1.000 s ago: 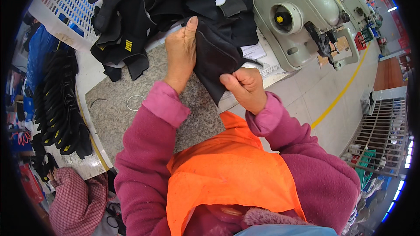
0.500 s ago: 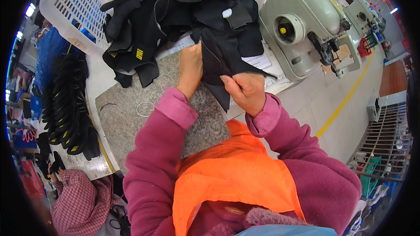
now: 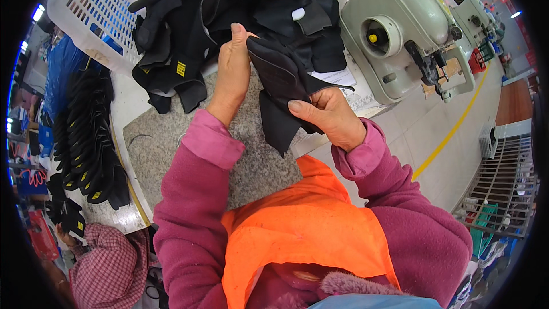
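Between my two hands hangs a black fabric piece [image 3: 280,80] with a curved seam line along it. My left hand [image 3: 233,66] grips its upper left edge, thumb pointing up; the fingers behind are partly hidden. My right hand [image 3: 329,115] pinches the lower right part, thumb lying on top of the cloth. A loose flap of the piece droops below, over the grey speckled work surface [image 3: 171,154]. Just beyond my hands lies a heap of black fabric pieces [image 3: 189,34], some with yellow printed patches.
A white plastic basket [image 3: 86,8] stands behind the heap. A pale green sewing machine [image 3: 400,17] is at the right. Stacked black pieces [image 3: 86,137] line the left side, near a co-worker in a checked garment [image 3: 111,263]. A metal rack [image 3: 503,177] stands far right.
The black fabric piece has been lifted and turned off the heap's edge. My left hand has moved up and left, thumb now raised; my right hand has shifted slightly right and down.
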Tool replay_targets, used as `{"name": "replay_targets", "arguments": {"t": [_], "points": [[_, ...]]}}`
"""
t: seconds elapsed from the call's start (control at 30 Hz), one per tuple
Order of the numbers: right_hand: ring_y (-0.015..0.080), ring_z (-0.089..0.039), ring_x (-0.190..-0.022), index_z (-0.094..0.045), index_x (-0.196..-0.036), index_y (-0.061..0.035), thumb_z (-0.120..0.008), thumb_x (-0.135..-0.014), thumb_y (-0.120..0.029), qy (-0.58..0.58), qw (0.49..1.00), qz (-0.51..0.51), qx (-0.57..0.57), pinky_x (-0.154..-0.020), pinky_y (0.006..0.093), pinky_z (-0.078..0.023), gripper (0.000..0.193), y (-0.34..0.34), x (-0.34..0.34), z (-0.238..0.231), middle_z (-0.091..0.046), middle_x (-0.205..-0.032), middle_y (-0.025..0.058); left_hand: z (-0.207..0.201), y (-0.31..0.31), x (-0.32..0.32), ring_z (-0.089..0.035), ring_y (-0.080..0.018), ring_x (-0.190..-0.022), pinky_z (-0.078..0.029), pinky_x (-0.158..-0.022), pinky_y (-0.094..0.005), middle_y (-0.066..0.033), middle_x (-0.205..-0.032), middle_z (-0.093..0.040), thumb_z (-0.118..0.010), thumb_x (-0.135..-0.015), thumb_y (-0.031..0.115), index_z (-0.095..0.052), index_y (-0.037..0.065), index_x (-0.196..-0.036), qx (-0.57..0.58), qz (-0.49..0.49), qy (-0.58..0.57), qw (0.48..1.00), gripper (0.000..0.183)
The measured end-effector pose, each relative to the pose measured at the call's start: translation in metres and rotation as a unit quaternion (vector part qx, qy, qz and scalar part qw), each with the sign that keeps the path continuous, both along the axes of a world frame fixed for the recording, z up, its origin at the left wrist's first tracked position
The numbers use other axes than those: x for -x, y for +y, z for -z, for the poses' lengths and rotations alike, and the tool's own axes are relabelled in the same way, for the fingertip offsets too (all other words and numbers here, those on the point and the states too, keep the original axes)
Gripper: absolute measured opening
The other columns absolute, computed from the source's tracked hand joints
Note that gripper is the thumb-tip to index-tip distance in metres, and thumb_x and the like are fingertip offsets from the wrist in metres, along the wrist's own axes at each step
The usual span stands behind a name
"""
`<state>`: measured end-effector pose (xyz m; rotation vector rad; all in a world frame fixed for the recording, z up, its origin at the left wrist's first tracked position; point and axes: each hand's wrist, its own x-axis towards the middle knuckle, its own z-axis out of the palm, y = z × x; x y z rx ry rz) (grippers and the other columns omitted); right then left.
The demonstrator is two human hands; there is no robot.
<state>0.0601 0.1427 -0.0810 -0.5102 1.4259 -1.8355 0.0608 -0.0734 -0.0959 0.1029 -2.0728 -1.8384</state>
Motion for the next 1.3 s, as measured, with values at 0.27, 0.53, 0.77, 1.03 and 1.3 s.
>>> {"name": "replay_targets", "arguments": {"t": [0.27,0.53,0.77,1.03,1.3], "points": [[0.0176,-0.053,-0.056,-0.063,-0.077,0.0002,-0.070,-0.086,-0.009,0.464,0.880,0.101,-0.029,-0.052,0.0293,-0.041,0.015,-0.001,-0.013,-0.014,-0.054,-0.063,0.0073,0.015,0.040,0.002,-0.041,-0.0054,-0.060,-0.033,-0.056,-0.0209,0.0049,-0.069,-0.048,-0.032,-0.102,0.056,-0.054,0.008,-0.077,-0.115,-0.032,0.001,0.993,0.058],[0.0275,-0.050,-0.053,-0.055,-0.063,-0.0011,-0.074,-0.080,-0.005,0.560,0.807,0.188,-0.005,-0.051,0.0354,-0.039,0.026,-0.023,-0.010,-0.006,-0.051,-0.062,0.0107,0.022,0.031,0.012,-0.045,-0.0064,-0.057,-0.035,-0.052,-0.0255,0.0027,-0.063,-0.048,-0.046,-0.102,0.029,-0.052,0.005,-0.077,-0.055,-0.093,0.045,0.993,0.036],[0.0261,-0.050,-0.047,-0.053,-0.061,-0.0019,-0.073,-0.079,0.002,0.608,0.760,0.231,-0.015,-0.045,0.0319,-0.037,0.028,-0.022,-0.005,-0.012,-0.051,-0.056,0.0104,0.023,0.028,0.020,-0.032,-0.0068,-0.053,-0.028,-0.047,-0.0309,0.0022,-0.052,-0.040,-0.046,-0.103,0.046,-0.043,0.001,-0.057,-0.037,-0.067,0.105,0.992,0.064],[0.0310,-0.055,-0.055,-0.054,-0.062,-0.0016,-0.073,-0.077,-0.002,0.597,0.774,0.206,-0.032,-0.053,0.0385,-0.043,0.025,-0.023,-0.004,-0.005,-0.055,-0.063,0.0120,0.026,0.018,0.010,-0.040,-0.0041,-0.064,-0.036,-0.055,-0.0249,0.0049,-0.070,-0.046,-0.055,-0.092,0.005,-0.052,0.000,-0.082,-0.048,-0.009,-0.026,0.998,0.012],[0.0290,-0.052,-0.050,-0.052,-0.060,-0.0041,-0.075,-0.077,-0.002,0.602,0.769,0.213,-0.031,-0.051,0.0375,-0.042,0.028,-0.025,-0.004,-0.008,-0.052,-0.058,0.0094,0.025,0.016,0.013,-0.044,-0.0042,-0.068,-0.039,-0.057,-0.0238,0.0035,-0.076,-0.051,-0.055,-0.093,0.006,-0.060,-0.002,-0.092,0.008,-0.022,-0.091,0.996,0.010]]}}
